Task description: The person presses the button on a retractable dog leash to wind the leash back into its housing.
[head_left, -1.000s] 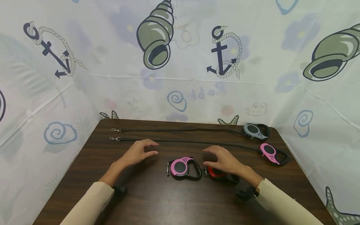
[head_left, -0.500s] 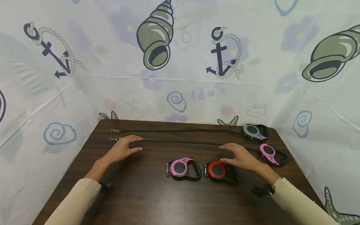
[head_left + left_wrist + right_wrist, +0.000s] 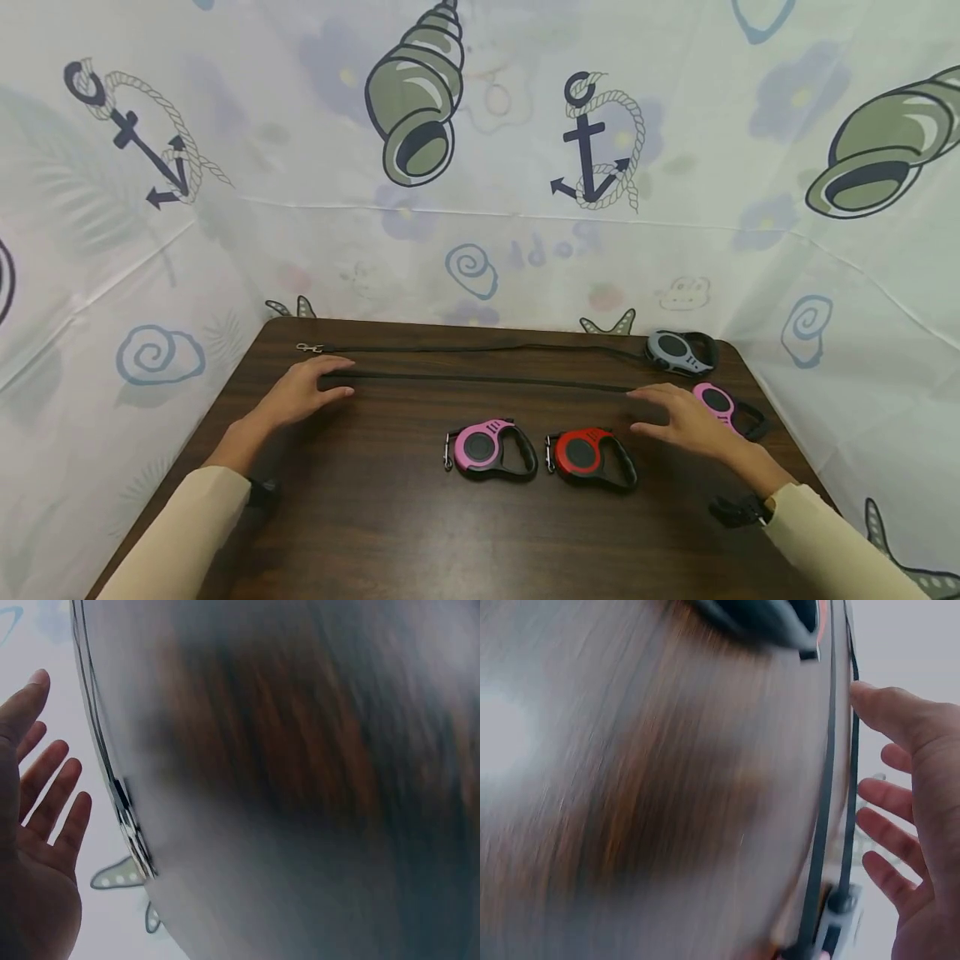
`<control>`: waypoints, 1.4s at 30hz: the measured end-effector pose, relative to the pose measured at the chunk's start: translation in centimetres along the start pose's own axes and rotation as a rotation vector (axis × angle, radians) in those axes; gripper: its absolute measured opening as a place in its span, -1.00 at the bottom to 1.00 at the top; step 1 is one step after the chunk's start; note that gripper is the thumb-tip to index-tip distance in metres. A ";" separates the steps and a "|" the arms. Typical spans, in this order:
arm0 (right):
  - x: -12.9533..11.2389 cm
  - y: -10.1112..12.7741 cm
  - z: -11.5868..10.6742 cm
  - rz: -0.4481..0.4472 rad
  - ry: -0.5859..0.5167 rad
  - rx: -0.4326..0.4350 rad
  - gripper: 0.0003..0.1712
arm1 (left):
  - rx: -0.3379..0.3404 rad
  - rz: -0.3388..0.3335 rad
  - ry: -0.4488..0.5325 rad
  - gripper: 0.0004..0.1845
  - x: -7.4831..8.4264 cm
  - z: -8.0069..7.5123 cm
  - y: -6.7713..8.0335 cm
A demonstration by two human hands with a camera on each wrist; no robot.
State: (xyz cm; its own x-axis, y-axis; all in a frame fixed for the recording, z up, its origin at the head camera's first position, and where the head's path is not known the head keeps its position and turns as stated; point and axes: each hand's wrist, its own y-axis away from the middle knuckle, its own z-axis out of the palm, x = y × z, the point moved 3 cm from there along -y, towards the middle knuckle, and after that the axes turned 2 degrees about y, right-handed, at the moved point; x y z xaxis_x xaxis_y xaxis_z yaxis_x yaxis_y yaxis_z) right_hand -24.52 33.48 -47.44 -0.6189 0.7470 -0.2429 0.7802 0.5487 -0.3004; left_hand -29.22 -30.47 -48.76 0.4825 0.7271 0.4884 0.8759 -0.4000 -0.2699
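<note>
Compared with a second ago, both hands are moved apart from the middle of the table (image 3: 420, 533) toward the two ends of the nearer stretched cord (image 3: 480, 380). The left hand (image 3: 296, 393) is now laid with loose, straight fingers over the clip end of that cord, so the clip is hidden. The right hand (image 3: 686, 419) is spread and relaxed beside the far pink leash (image 3: 722, 404), partly covering it; nothing is gripped yet. The near pink leash (image 3: 491, 449) and the red leash (image 3: 592, 456) are left untouched at the centre, the red one now uncovered. The grey leash (image 3: 681, 352) lies behind. Probably the stretched cord is taken next.
</note>
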 end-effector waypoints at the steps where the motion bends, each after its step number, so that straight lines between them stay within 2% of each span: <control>1: 0.3 0.3 -0.2 0.012 0.002 -0.003 -0.39 | -0.004 -0.001 -0.007 -0.42 -0.1 -0.2 0.0; 7: 1.9 2.3 -1.4 0.048 0.046 -0.016 -0.38 | -0.009 -0.010 -0.052 -0.40 -1.3 -0.6 0.1; 12: 3.1 3.9 -2.2 0.038 0.100 0.029 -0.38 | -0.021 -0.019 -0.072 -0.38 -1.8 -0.7 0.1; 22: 5.2 6.5 -4.1 0.099 0.148 0.087 -0.35 | -0.026 -0.041 -0.076 -0.37 -3.0 -0.7 0.0; 32: 7.0 9.0 -5.1 0.089 0.188 0.171 -0.39 | -0.062 -0.070 -0.089 -0.37 -3.9 -0.4 0.1; 42: 8.4 10.2 -5.0 0.171 0.204 0.103 -0.33 | -0.078 -0.091 -0.092 -0.40 -4.6 -0.4 0.1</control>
State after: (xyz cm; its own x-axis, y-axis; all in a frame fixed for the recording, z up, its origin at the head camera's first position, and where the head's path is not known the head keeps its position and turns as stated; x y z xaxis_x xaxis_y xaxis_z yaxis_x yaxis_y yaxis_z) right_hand -21.31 47.25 -47.97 -0.4394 0.8915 -0.1105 0.8520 0.3746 -0.3658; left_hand -31.36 -34.10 -50.71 0.4024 0.8089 0.4287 0.9150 -0.3699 -0.1608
